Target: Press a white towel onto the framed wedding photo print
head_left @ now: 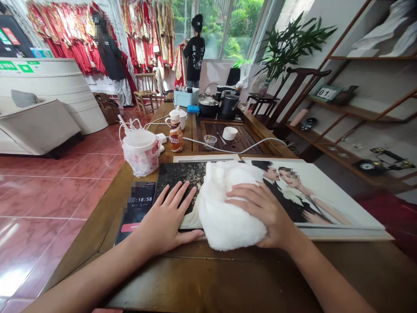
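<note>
I see a phone (137,211) just left of the photo (325,193), bagged cup (141,150) behind. Left hand (166,217) flat on the photo, right hand (263,213) spread open on the towel (224,208).

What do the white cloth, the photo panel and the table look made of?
White cloth: soft fluffy fabric, perhaps fleece or microfibre; nappy surface, bunched under the right hand. Photo panel: printed picture on stiff board, smooth with slight sheen; its thick pale edge shows. Table: dark wood, seemingly varnished; grain and soft reflections show.
</note>
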Tool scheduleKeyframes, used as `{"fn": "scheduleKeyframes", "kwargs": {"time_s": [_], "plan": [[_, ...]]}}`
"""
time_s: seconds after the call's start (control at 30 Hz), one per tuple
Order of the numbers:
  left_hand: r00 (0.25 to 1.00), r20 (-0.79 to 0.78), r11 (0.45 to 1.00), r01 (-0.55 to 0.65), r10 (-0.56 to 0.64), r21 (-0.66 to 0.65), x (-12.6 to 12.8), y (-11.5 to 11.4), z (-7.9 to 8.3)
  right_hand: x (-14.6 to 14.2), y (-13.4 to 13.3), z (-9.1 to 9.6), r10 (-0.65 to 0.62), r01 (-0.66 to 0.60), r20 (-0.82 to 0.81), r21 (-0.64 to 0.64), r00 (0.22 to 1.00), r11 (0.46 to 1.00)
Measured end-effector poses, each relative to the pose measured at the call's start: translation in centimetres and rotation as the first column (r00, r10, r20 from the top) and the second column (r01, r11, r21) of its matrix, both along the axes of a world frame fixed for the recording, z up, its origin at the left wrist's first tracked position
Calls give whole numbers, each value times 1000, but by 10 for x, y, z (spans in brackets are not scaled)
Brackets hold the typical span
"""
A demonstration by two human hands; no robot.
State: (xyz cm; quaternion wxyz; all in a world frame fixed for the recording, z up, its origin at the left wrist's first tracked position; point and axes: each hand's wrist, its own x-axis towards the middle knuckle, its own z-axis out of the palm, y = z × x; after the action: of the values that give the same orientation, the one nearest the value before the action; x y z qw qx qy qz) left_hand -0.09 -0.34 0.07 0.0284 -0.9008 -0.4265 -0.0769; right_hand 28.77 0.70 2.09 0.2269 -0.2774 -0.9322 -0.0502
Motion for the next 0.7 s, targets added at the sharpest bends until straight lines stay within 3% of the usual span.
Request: {"fn": "scheduleKeyframes", "kwargs": {"time_s": [0.1,0.3,0.5,0.7], "plan": [[1000,-1,1000,3,-3,1,0,0,1,-2,-1,0,32,-32,-4,-21,999,999],[1000,-1,1000,-5,5,9,0,-1,0,6,3,1,-93,93,0,2,996,996],[1000,23,1000,10,-11,29,-1,0,-1,-2,-1,0,17,-17,-3,-6,1000,1000],[1000,12,1000,-1,0,19,0,0,-1,7,3,1,-95,94,7,22,995,995]]}}
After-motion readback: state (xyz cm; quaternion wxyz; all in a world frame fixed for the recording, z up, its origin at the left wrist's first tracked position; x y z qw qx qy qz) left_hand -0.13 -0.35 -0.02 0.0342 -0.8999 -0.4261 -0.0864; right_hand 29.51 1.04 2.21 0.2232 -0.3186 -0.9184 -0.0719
